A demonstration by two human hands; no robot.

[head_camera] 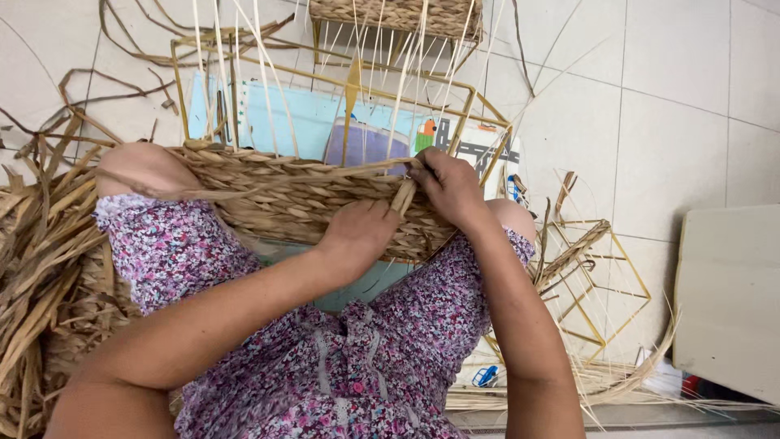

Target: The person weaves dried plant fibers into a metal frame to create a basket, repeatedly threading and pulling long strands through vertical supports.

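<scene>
A half-woven straw basket (276, 195) on a yellow metal wire frame (325, 77) rests across my knees. Thin pale upright stakes (268, 73) rise from its woven wall. My left hand (357, 232) presses flat against the woven side near the middle. My right hand (443, 183) pinches a flat dried straw strand (403, 195) at the top edge of the weave, right beside my left hand. I wear a purple flowered dress (366, 358).
A heap of dried straw leaves (41, 268) lies at my left. Another wire frame with some weaving (585, 268) sits at the right on the tiled floor (666, 97). A light blue play mat (301, 114) lies under the basket. A pale board (727, 301) stands at far right.
</scene>
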